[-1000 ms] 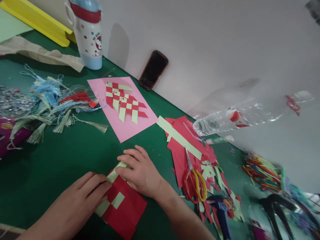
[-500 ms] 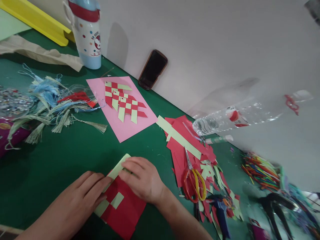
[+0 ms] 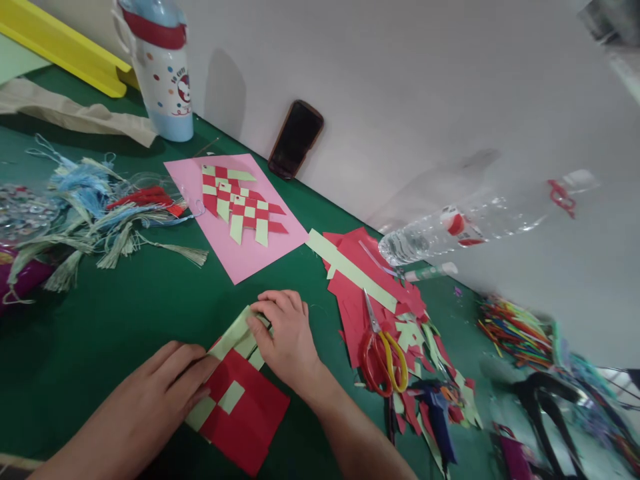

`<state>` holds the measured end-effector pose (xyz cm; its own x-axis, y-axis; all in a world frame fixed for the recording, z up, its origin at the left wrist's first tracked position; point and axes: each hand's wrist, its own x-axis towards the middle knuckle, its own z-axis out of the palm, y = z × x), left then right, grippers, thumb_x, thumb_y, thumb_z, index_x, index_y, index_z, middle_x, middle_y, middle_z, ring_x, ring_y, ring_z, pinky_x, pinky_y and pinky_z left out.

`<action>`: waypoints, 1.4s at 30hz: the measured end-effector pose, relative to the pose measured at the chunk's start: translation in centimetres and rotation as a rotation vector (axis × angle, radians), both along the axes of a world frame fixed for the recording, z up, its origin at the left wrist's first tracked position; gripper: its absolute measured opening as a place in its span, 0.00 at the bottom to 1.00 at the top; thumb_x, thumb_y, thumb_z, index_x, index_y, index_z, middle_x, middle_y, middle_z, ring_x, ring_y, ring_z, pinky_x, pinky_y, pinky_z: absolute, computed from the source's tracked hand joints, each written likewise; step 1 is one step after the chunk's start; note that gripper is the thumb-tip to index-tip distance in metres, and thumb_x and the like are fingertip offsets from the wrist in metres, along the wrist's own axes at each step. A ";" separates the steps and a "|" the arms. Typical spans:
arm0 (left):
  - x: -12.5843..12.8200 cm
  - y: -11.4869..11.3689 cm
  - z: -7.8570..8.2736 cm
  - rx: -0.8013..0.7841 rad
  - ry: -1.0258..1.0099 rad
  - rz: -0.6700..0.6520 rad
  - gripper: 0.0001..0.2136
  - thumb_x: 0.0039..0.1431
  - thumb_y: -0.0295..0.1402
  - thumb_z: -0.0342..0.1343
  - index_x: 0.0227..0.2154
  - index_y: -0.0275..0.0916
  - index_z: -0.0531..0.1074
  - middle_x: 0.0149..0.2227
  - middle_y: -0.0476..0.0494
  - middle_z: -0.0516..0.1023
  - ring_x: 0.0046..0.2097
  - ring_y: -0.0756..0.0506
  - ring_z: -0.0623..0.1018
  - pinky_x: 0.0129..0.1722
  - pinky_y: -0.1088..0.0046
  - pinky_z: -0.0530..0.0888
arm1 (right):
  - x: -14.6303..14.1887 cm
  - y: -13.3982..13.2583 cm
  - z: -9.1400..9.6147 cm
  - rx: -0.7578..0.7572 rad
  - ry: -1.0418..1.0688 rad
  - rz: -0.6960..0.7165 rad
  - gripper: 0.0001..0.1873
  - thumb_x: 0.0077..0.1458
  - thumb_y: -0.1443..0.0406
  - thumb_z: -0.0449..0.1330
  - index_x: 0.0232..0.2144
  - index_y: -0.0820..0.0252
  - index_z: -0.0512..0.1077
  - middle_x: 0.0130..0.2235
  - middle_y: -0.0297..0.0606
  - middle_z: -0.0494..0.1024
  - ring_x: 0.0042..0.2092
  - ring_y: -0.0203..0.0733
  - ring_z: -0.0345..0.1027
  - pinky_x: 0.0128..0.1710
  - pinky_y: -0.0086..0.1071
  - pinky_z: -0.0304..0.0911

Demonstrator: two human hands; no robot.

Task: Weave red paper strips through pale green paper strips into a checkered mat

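Note:
A red and pale green woven paper piece [image 3: 255,410] lies tilted on the green table in front of me. My left hand [image 3: 173,380] is closed on its left edge, fingers together over a pale green paper strip [image 3: 235,333]. At the far corner my right hand [image 3: 287,340] pinches the strip's end between thumb and curled fingers; part of that end is hidden. Beyond, several checkered red and green woven paper shapes [image 3: 250,212] rest on a pink paper sheet [image 3: 237,263].
Scissors [image 3: 385,363] and red paper scraps [image 3: 353,320] lie to the right, with a blue-handled tool [image 3: 440,420]. A plastic bottle [image 3: 425,243] and phone [image 3: 297,139] are near the wall. Tassels [image 3: 117,243] and a cup [image 3: 165,87] are on the left.
My right hand has lifted slightly and shifted toward the far corner, its fingers curling around the strip's end. More pale green strips show beneath it. My left hand stays nearly in place.

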<state>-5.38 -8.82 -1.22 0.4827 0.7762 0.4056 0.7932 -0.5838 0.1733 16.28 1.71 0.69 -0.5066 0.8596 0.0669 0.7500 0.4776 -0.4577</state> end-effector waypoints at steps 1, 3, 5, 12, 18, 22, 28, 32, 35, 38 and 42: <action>-0.1 0.2 0.2 0.013 0.003 -0.010 0.24 0.61 0.11 0.42 0.34 0.41 0.81 0.41 0.47 0.82 0.45 0.41 0.75 0.49 0.60 0.67 | -0.1 -0.1 0.1 -0.013 0.005 0.000 0.06 0.70 0.59 0.63 0.44 0.52 0.79 0.52 0.40 0.82 0.56 0.51 0.70 0.53 0.46 0.64; -0.3 0.4 0.5 0.020 0.008 -0.037 0.24 0.63 0.12 0.42 0.35 0.41 0.81 0.42 0.48 0.82 0.45 0.41 0.75 0.48 0.61 0.67 | -0.3 -0.2 0.4 -0.048 0.030 0.001 0.04 0.68 0.60 0.65 0.41 0.53 0.78 0.52 0.39 0.82 0.57 0.50 0.70 0.54 0.46 0.62; -0.5 0.6 0.5 0.009 0.005 -0.070 0.23 0.67 0.14 0.42 0.37 0.41 0.81 0.43 0.49 0.82 0.44 0.42 0.75 0.48 0.63 0.68 | -0.5 -0.4 0.8 -0.103 0.084 0.010 0.04 0.67 0.61 0.67 0.40 0.54 0.77 0.51 0.37 0.83 0.57 0.49 0.71 0.55 0.45 0.61; -0.1 -0.2 -0.6 -0.069 0.056 -0.015 0.23 0.69 0.16 0.41 0.39 0.40 0.82 0.43 0.45 0.83 0.46 0.41 0.76 0.49 0.61 0.70 | 0.4 -0.8 1.2 -0.056 0.146 0.047 0.09 0.71 0.64 0.59 0.51 0.54 0.76 0.50 0.37 0.84 0.55 0.48 0.74 0.58 0.46 0.58; -0.7 -0.1 -0.5 -0.058 0.047 -0.041 0.22 0.64 0.14 0.45 0.42 0.41 0.82 0.46 0.47 0.84 0.47 0.42 0.78 0.50 0.63 0.72 | 2.6 -3.4 2.0 0.187 0.144 0.076 0.12 0.73 0.67 0.54 0.50 0.58 0.77 0.50 0.44 0.84 0.55 0.48 0.74 0.57 0.43 0.65; -1.2 -0.1 -1.2 -0.070 0.042 -0.069 0.19 0.66 0.18 0.47 0.45 0.42 0.81 0.45 0.46 0.84 0.47 0.42 0.79 0.50 0.64 0.73 | 3.7 -7.8 1.8 0.207 0.106 0.138 0.13 0.74 0.62 0.55 0.51 0.61 0.77 0.49 0.45 0.85 0.52 0.48 0.77 0.55 0.42 0.71; -1.4 -0.1 -2.0 -0.138 -0.047 -0.010 0.16 0.75 0.31 0.44 0.47 0.46 0.79 0.44 0.47 0.83 0.47 0.42 0.81 0.46 0.66 0.76 | 5.4 -12.8 -1.5 0.258 -0.020 0.251 0.21 0.71 0.54 0.61 0.57 0.61 0.76 0.57 0.44 0.83 0.64 0.50 0.71 0.68 0.42 0.64; -2.1 0.2 -2.2 -0.213 -0.114 0.036 0.18 0.77 0.43 0.42 0.50 0.47 0.78 0.45 0.45 0.83 0.47 0.42 0.82 0.46 0.68 0.78 | 5.6 -13.4 -2.4 0.204 -0.021 0.222 0.20 0.71 0.55 0.61 0.57 0.60 0.76 0.61 0.42 0.80 0.68 0.48 0.67 0.71 0.43 0.60; -3.0 0.4 -2.3 -0.246 -0.100 0.141 0.22 0.77 0.48 0.40 0.51 0.46 0.78 0.47 0.42 0.83 0.49 0.39 0.83 0.49 0.61 0.79 | 5.5 -13.4 -2.3 0.160 0.001 0.194 0.20 0.73 0.54 0.59 0.57 0.59 0.76 0.61 0.43 0.80 0.68 0.47 0.67 0.73 0.42 0.58; -3.4 0.6 -1.9 -0.263 -0.064 0.251 0.24 0.75 0.50 0.42 0.53 0.42 0.77 0.47 0.37 0.83 0.49 0.35 0.82 0.43 0.59 0.80 | 5.4 -13.5 -2.5 0.126 0.023 0.184 0.20 0.73 0.54 0.58 0.57 0.59 0.76 0.61 0.45 0.80 0.69 0.48 0.66 0.73 0.43 0.57; -2.4 0.3 -0.7 -0.258 -0.026 0.179 0.20 0.73 0.47 0.47 0.55 0.43 0.76 0.51 0.37 0.81 0.52 0.35 0.80 0.48 0.59 0.79 | 5.3 -13.6 -2.8 0.092 0.042 0.183 0.20 0.72 0.55 0.60 0.59 0.60 0.75 0.62 0.46 0.79 0.70 0.49 0.64 0.73 0.45 0.57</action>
